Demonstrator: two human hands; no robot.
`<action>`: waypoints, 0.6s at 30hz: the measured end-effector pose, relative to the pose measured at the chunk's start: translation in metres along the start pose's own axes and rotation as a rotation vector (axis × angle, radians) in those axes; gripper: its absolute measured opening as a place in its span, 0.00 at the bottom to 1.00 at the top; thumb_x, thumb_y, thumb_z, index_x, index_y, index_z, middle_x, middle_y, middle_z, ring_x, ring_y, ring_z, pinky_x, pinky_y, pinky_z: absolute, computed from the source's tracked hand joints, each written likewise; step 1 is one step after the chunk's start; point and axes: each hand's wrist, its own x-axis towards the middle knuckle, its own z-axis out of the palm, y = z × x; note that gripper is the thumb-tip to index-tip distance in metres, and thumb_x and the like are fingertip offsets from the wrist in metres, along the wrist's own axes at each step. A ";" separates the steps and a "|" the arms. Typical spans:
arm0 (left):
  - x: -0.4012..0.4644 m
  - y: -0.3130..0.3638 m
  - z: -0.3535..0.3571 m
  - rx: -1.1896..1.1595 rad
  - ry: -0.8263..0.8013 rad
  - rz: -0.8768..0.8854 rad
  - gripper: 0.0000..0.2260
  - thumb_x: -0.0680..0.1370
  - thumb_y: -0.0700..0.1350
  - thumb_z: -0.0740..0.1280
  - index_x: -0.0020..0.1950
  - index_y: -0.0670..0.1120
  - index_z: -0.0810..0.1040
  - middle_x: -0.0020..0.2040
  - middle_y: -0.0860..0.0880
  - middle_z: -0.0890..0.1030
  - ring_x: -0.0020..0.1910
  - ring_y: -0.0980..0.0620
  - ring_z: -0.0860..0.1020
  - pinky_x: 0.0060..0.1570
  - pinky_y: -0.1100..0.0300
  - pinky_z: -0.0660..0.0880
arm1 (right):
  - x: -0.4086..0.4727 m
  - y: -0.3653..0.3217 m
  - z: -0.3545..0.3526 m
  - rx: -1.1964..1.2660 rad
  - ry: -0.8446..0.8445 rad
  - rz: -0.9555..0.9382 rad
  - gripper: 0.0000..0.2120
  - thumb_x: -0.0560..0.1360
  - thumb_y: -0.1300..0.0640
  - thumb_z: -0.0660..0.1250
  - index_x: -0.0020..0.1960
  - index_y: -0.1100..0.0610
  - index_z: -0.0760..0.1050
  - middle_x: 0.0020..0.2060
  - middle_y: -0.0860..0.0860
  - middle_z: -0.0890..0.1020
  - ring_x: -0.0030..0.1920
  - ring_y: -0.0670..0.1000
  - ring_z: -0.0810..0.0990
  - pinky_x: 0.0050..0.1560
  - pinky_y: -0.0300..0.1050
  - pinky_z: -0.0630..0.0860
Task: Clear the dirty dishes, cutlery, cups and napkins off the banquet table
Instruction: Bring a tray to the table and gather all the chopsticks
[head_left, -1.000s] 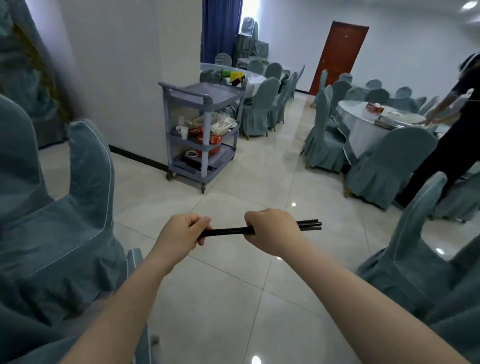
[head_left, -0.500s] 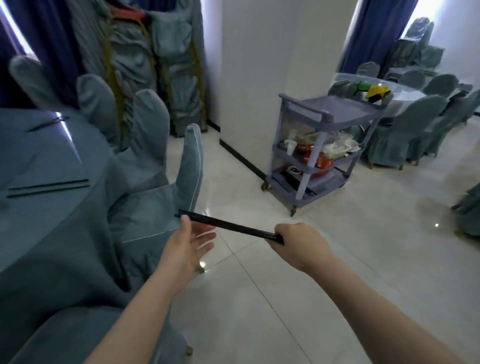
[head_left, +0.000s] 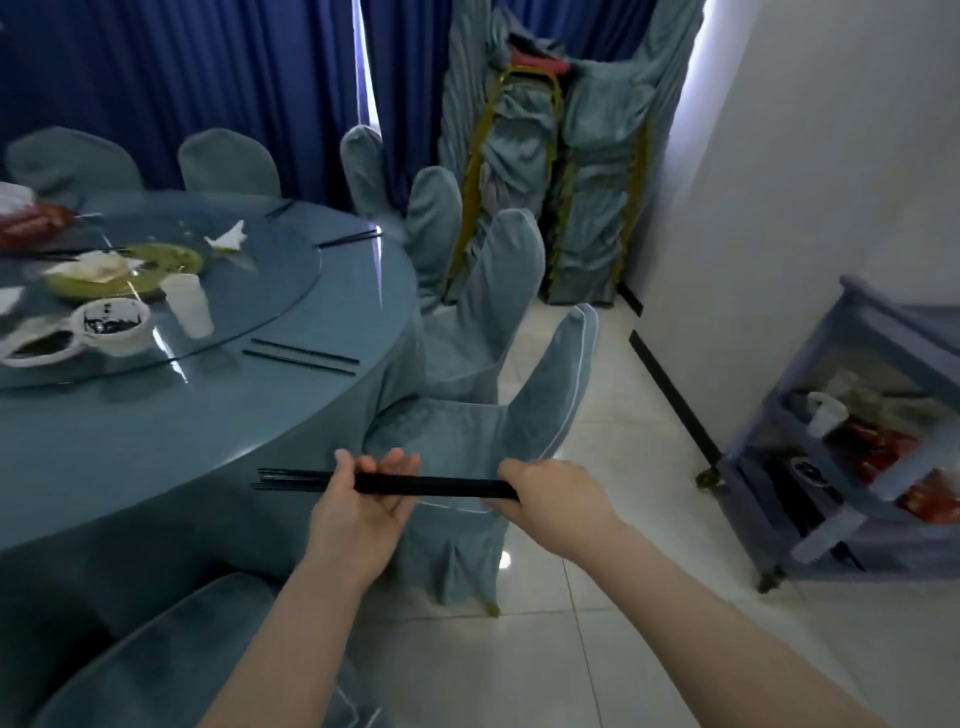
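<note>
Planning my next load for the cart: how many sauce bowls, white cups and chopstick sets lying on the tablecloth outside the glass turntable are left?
sauce bowls: 2
white cups: 1
chopstick sets: 3 (the farthest is blurred)
Total: 6

Chopsticks (head_left: 431, 487): black, plain, as are the loose pairs (head_left: 304, 357) on the tabletop (head_left: 156, 436), which is covered in plain grey-blue cloth. Chair covers (head_left: 467, 431): matching grey-blue with pale piping. Curtains (head_left: 208, 78): deep blue, vertically pleated. Bowls (head_left: 111, 322): white, with dark residue. Cup (head_left: 189, 304): white. Plate (head_left: 124, 270): yellow-green smears. Napkin (head_left: 228, 238): white. Floor (head_left: 597, 649): glossy off-white tiles, grey joints. Wall (head_left: 805, 182): white, black skirting. Cart (head_left: 857, 467): lavender-grey, with red and white items.
</note>
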 end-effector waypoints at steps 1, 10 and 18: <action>0.012 0.007 0.001 -0.044 0.006 0.006 0.20 0.81 0.57 0.57 0.35 0.47 0.71 0.37 0.47 0.83 0.44 0.47 0.84 0.51 0.50 0.76 | 0.018 0.003 0.001 0.009 -0.017 -0.013 0.16 0.79 0.40 0.56 0.47 0.54 0.68 0.40 0.52 0.79 0.40 0.56 0.79 0.35 0.48 0.72; 0.095 0.064 -0.010 -0.156 0.154 0.182 0.19 0.83 0.55 0.54 0.39 0.46 0.73 0.39 0.46 0.85 0.43 0.46 0.85 0.48 0.50 0.75 | 0.164 -0.013 0.028 0.109 -0.074 -0.312 0.14 0.78 0.42 0.59 0.41 0.51 0.63 0.32 0.46 0.69 0.32 0.53 0.71 0.31 0.45 0.64; 0.158 0.130 -0.042 -0.265 0.404 0.430 0.18 0.83 0.55 0.51 0.42 0.46 0.71 0.36 0.47 0.85 0.38 0.47 0.85 0.45 0.51 0.74 | 0.319 -0.016 0.066 0.224 -0.160 -0.450 0.14 0.77 0.43 0.61 0.39 0.51 0.67 0.32 0.46 0.75 0.36 0.50 0.74 0.33 0.46 0.69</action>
